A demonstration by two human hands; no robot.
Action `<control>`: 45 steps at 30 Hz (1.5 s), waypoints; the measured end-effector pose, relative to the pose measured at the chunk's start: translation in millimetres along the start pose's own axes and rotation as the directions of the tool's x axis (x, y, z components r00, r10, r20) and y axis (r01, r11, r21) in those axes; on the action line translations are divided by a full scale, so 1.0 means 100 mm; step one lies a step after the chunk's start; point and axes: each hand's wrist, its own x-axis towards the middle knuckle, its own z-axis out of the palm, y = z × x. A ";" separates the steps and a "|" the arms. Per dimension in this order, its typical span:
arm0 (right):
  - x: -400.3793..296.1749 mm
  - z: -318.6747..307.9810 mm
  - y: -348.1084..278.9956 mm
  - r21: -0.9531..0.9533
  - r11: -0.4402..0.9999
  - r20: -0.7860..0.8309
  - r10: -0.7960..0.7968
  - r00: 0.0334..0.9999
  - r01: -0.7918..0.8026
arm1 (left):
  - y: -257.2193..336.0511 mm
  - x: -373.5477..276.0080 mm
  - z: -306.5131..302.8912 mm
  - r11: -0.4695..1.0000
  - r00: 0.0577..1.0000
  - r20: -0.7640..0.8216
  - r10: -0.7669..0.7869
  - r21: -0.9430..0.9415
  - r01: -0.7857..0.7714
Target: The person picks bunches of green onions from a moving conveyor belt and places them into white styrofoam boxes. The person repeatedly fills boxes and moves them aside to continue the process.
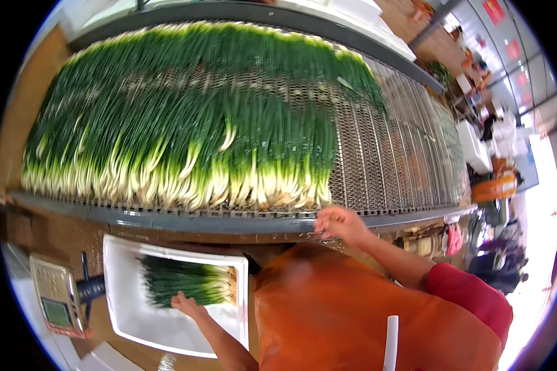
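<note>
My left hand [188, 306] reaches into a white foam box [144, 322]. Its fingertips are at the lower edge of a stack of scallions [192, 280], near the green leaves; whether they grip any cannot be made out. The white root ends of that stack point right. Over the front rail [190, 222] of a metal mesh conveyor [371, 167], my right hand [341, 225] hangs with loosely bent fingers and nothing visible in it. Just beyond it ends a dense row of scallions [204, 148], roots towards me. A second row [223, 46] lies behind, roots away.
Left of the foam box stands a digital scale [55, 297]. An orange apron [352, 315] covers my front, with a white strip [391, 343] hanging before it. White foam boxes [473, 146] and other people [496, 264] are at the right. Behind the conveyor runs a dark rail [376, 41].
</note>
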 end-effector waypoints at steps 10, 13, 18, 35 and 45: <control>1.12 -1.57 0.67 0.177 0.976 -0.117 0.147 0.982 -0.125 | 1.92 -2.73 2.80 0.360 0.315 0.815 0.486 0.142 -0.922; 1.43 -1.51 0.69 0.234 0.956 -0.044 0.190 0.981 -0.175 | 1.52 -2.70 3.49 0.123 0.362 0.901 0.240 0.342 -0.932; 1.63 -1.48 0.60 0.286 0.924 -0.031 0.274 0.961 -0.254 | 1.10 -3.53 4.01 -0.105 0.536 0.828 0.164 0.554 -0.826; 1.84 -1.39 0.33 0.419 0.873 0.222 0.169 0.960 -0.251 | 0.89 -3.28 4.10 0.151 0.632 0.665 0.398 0.632 -0.760; 2.01 -1.31 0.43 0.474 0.831 0.239 0.196 0.951 -0.290 | 1.07 -3.14 4.18 0.297 0.649 0.671 0.358 0.577 -0.761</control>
